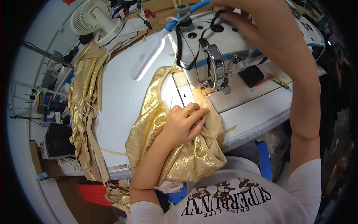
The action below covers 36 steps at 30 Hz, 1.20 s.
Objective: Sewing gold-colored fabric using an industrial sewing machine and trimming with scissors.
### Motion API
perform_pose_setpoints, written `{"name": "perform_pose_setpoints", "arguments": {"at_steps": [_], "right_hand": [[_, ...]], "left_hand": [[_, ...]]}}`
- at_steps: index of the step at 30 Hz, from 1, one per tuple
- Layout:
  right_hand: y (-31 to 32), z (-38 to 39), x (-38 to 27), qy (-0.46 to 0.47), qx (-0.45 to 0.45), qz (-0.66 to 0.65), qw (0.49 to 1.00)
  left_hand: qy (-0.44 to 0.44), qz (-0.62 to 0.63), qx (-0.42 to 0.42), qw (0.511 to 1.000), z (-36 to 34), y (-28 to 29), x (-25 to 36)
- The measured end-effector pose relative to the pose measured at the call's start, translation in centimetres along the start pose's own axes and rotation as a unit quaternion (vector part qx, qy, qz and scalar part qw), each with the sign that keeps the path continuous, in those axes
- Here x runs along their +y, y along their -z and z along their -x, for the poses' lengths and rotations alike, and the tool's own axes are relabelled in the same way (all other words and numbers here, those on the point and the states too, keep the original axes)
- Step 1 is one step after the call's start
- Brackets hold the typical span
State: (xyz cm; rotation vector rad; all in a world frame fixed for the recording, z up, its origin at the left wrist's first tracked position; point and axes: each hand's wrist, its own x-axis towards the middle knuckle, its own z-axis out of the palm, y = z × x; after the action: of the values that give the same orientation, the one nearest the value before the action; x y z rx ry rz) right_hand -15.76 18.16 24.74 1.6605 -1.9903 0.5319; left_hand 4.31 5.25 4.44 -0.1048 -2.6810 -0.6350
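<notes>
A shiny gold garment (147, 121) with a beige lining (212, 125) lies on the white machine table, its edge running up to the presser foot (203, 85) of a white sewing machine (195, 44). On that lining, just below the foot, my left hand (184, 123) presses and pinches the cloth with bent fingers; a ring is on one of them. My right hand (240, 18) is raised over the top of the machine head, near a black cord and the blue lamp neck. Its fingers are blurred and partly cut off by the upper edge.
A lit white lamp (149, 58) on a blue neck (192, 8) hangs left of the machine head. More gold pieces (84, 84) are heaped along the table's left edge. A white fan (91, 16) stands behind them. A black pad (251, 76) and a green-yellow cutter (280, 83) lie right of the needle.
</notes>
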Motion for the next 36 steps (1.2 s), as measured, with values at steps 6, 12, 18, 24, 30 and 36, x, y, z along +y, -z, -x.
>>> {"name": "perform_pose_setpoints", "arguments": {"at_steps": [6, 12, 18, 24, 30, 36], "right_hand": [[0.6, 9.4, 0.2, 0.112, 0.124, -0.051, 0.985], [-12.8, 18.8, -1.1, 0.114, -0.078, -0.243, 0.96], [-14.8, 18.7, -2.3, 0.116, -0.125, -0.296, 0.94], [-15.0, 18.2, -2.5, 0.083, -0.151, -0.331, 0.928], [-13.4, 15.9, -1.3, 0.119, -0.254, -0.356, 0.892], [-13.7, 17.0, -1.7, 0.122, -0.244, -0.367, 0.89]], "left_hand": [[-0.014, -0.046, -0.002, 0.999, -0.4, -0.1, 0.2], [-0.01, 0.019, -0.071, 0.997, -0.2, 0.0, -0.8], [0.057, -0.041, -0.056, 0.996, -0.1, 0.9, 0.9], [0.132, 0.015, -0.09, 0.987, 0.7, 1.8, 1.7], [0.0, 0.014, -0.006, 1.0, -0.7, 1.4, 0.7], [0.009, -0.008, -0.064, 0.998, -0.6, -0.4, -0.1]]}}
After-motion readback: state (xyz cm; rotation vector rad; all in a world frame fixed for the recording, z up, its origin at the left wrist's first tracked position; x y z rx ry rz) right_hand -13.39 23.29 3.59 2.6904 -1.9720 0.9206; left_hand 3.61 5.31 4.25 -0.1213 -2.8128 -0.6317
